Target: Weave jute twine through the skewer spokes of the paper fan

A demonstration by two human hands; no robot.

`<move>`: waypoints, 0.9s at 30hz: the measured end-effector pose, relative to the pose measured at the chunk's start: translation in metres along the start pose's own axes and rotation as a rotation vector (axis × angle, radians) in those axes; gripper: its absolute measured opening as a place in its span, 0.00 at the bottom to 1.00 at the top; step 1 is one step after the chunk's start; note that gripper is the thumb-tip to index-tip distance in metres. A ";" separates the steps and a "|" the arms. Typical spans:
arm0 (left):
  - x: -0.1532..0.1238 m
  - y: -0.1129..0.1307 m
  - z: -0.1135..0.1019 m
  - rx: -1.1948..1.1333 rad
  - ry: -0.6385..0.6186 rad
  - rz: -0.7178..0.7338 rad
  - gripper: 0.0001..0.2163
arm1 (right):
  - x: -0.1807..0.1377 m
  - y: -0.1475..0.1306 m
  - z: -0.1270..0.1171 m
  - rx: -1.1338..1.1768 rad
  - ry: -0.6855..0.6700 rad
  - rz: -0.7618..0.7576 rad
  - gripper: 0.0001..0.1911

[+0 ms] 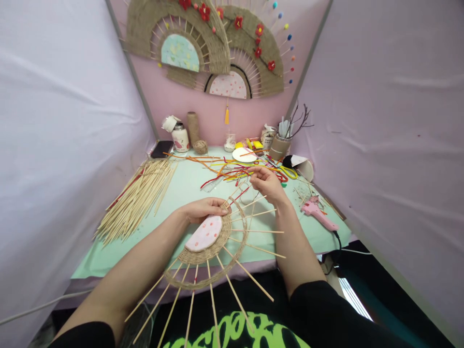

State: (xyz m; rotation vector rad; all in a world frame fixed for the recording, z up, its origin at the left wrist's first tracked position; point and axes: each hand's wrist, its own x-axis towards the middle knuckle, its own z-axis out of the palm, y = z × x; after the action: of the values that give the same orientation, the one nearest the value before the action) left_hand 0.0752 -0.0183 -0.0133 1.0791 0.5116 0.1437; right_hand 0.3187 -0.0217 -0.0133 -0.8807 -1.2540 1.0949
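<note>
Near the middle is a half-round fan frame point(226, 224) of thin wooden sticks woven with brown twine. A white half-disc with red dots point(206, 234) sits at its centre, and a second twine band crosses the spread sticks further out. My left hand point(208, 210) is closed on the frame's upper edge, thumb on the woven band. Beyond that edge, my right hand point(267, 184) is raised with its fingers pinched together on thin twine point(250, 199), which loops below it. A reddish stick of the frame points toward the right fingers. The exact pinch point is small and partly hidden.
Loose sticks point(139, 198) lie in a heap on the left. Coloured pipe cleaners point(232, 169) and a white disc point(244, 154) lie behind my hands. A pink glue gun point(319, 215) with its cord is at right. Bottle point(180, 137), twine ball point(200, 147) and pots stand at the back.
</note>
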 end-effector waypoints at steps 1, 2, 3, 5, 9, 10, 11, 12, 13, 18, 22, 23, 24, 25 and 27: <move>0.000 0.000 0.001 -0.003 -0.004 -0.002 0.12 | 0.000 0.000 -0.001 0.006 -0.008 0.010 0.16; 0.000 0.000 0.001 -0.005 -0.008 -0.004 0.12 | -0.001 -0.001 -0.002 0.011 -0.012 0.020 0.16; 0.000 -0.001 0.002 -0.004 -0.010 -0.008 0.12 | -0.001 -0.002 -0.003 0.013 -0.016 0.029 0.16; 0.001 -0.001 0.003 0.005 -0.016 -0.016 0.12 | -0.001 -0.002 -0.004 -0.002 -0.027 0.040 0.16; 0.002 -0.003 0.003 0.030 -0.026 -0.028 0.12 | -0.002 -0.002 -0.007 -0.061 -0.068 0.035 0.16; 0.002 -0.003 0.003 0.036 -0.030 -0.028 0.12 | -0.002 -0.002 -0.007 -0.074 -0.079 0.034 0.16; 0.002 -0.003 0.003 0.041 -0.035 -0.028 0.12 | -0.002 -0.002 -0.008 -0.082 -0.088 0.033 0.16; 0.002 -0.003 0.002 0.044 -0.040 -0.029 0.11 | -0.002 -0.002 -0.008 -0.087 -0.096 0.031 0.16; 0.002 -0.004 0.002 0.047 -0.043 -0.030 0.11 | -0.003 -0.003 -0.009 -0.089 -0.104 0.026 0.16; 0.003 -0.004 0.004 0.064 -0.055 -0.052 0.11 | -0.004 -0.004 -0.010 -0.110 -0.124 0.012 0.16; 0.002 -0.004 0.005 0.080 -0.060 -0.063 0.11 | -0.005 -0.006 -0.008 -0.109 -0.132 0.014 0.16; 0.002 -0.004 0.005 0.082 -0.064 -0.065 0.11 | -0.006 -0.006 -0.008 -0.104 -0.136 0.015 0.17; 0.002 -0.004 0.005 0.084 -0.070 -0.066 0.11 | -0.006 -0.006 -0.008 -0.104 -0.145 0.022 0.17; 0.002 -0.005 0.005 0.085 -0.075 -0.065 0.11 | -0.006 -0.006 -0.009 -0.111 -0.158 0.040 0.17; 0.003 -0.006 0.004 0.074 -0.062 -0.054 0.12 | -0.007 -0.005 -0.009 -0.144 -0.190 0.108 0.17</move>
State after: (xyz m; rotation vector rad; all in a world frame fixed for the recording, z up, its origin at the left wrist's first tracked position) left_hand 0.0790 -0.0237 -0.0181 1.1377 0.4926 0.0437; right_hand 0.3289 -0.0292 -0.0113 -0.9796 -1.4715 1.2070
